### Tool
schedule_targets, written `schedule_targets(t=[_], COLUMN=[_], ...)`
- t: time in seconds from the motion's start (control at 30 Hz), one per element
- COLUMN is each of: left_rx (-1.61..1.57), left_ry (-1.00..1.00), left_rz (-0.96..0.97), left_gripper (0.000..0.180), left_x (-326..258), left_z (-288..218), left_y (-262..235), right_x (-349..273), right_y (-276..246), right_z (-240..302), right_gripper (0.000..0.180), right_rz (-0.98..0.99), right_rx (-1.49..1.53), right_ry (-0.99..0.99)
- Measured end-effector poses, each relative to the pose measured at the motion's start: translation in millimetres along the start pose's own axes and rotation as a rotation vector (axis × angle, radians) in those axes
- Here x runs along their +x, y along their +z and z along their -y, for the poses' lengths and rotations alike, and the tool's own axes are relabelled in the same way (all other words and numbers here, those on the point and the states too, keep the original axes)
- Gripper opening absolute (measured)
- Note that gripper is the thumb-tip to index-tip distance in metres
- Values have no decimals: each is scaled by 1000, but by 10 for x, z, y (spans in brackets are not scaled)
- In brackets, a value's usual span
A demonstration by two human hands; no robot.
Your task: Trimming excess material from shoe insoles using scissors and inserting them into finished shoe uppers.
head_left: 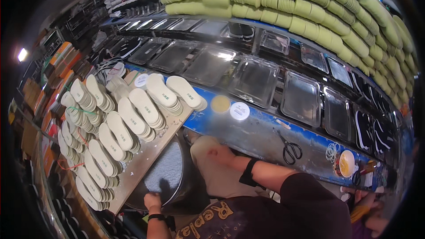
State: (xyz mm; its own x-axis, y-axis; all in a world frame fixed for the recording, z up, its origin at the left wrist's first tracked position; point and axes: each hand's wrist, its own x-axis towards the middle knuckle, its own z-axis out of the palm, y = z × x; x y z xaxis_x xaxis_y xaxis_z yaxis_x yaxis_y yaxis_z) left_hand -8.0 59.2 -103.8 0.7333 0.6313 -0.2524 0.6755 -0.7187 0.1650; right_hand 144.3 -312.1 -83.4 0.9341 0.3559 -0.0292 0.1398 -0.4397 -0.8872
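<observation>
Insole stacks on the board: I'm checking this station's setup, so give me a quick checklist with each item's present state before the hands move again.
1. Insole stacks lying in tidy rows on the board: ok.
2. Left hand gripping the dark round drum's rim: ok.
3. Right hand empty: cannot tell, fist closed.
4. Scissors lying apart from both hands: ok.
5. Metal trays on the conveyor empty: ok.

A long blue-edged workbench (265,137) curves across a crowded workshop, metal trays (254,79) lined along a conveyor behind it. Stacks of pale green foam pieces (310,9) rise at the far side. Shelves of boxes (53,75) fill the left, where a lamp (22,54) glows.
</observation>
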Motion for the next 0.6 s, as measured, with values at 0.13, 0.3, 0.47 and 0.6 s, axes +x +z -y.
schedule_targets(t=[0.13,0.3,0.47,0.6], left_rx=[-35,-22,81,94], left_ry=[56,89,116,76], left_rz=[-14,16,36,37], left_gripper=[26,26,28,28], left_x=[0,31,86,109], left_z=[6,72,155,118], left_y=[23,90,166,191], right_x=[-42,-441,-959,-1301], right_y=[-649,-1889,-2507,-2583], right_z=[-133,-555,-649,-971], right_gripper=[23,29,74,85], right_rz=[-227,-521,-659,-525], right_rx=[-191,-647,-752,-718], right_ry=[29,311,736,1032])
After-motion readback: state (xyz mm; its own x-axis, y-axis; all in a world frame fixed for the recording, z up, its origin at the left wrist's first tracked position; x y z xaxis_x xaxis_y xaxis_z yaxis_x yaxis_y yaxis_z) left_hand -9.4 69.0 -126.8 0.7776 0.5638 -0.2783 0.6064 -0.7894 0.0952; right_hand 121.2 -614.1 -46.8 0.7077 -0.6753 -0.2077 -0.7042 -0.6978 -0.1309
